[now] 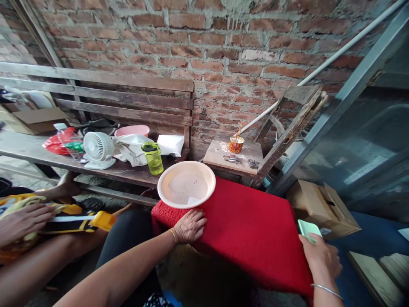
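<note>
A red cloth (246,226) covers the low table before me. My left hand (191,227), with a bracelet on its wrist, lies on the cloth's near edge, its fingers resting flat and holding nothing. Just beyond those fingers stands a cream plastic basin (162,197) with a little white thing in its bottom. At the table's right edge my right hand (322,258) is closed around a pale green, flat rectangular object (309,229), whose kind I cannot make out. Its underside is hidden by the hand.
A wooden bench (137,168) carries a green bottle (153,158), a white fan (98,149) and bags. Beyond the table, a wooden chair (217,155) holds a tub with sticks (235,145) and padlocks (231,158). A cardboard box (311,202) stands right; another person's hand (28,219) is left.
</note>
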`<state>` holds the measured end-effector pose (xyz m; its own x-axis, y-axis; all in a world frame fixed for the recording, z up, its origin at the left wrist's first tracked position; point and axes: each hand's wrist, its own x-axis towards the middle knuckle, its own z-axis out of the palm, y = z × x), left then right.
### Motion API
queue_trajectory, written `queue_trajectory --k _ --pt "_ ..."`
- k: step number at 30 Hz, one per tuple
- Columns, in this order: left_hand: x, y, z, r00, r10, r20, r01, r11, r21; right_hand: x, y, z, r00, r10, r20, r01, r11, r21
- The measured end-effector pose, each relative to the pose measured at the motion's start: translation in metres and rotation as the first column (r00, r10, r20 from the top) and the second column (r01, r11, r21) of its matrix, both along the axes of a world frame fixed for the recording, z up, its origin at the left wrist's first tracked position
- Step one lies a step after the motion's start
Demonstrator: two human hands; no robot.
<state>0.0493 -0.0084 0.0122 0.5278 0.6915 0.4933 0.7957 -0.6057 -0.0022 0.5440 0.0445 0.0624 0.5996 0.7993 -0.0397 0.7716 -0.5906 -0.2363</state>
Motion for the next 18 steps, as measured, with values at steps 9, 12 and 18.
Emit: queue_trajectory --k 9,12,18 --pt "0.002 -0.003 0.004 1.000 -0.003 0.022 0.003 1.000 -0.011 -0.106 -0.023 -0.008 0.831 0.556 -0.026 -0.496 0.761 0.418" --pt "0.002 -0.001 0.000 0.999 -0.009 0.046 0.008 1.000 0.029 -0.141 -0.025 -0.011 0.757 0.653 0.027 -0.618 0.701 0.355" --pt "0.002 0.000 0.003 0.999 0.000 0.051 0.001 1.000 -0.019 -0.093 -0.028 0.008 0.883 0.462 0.079 -0.469 0.870 0.154"
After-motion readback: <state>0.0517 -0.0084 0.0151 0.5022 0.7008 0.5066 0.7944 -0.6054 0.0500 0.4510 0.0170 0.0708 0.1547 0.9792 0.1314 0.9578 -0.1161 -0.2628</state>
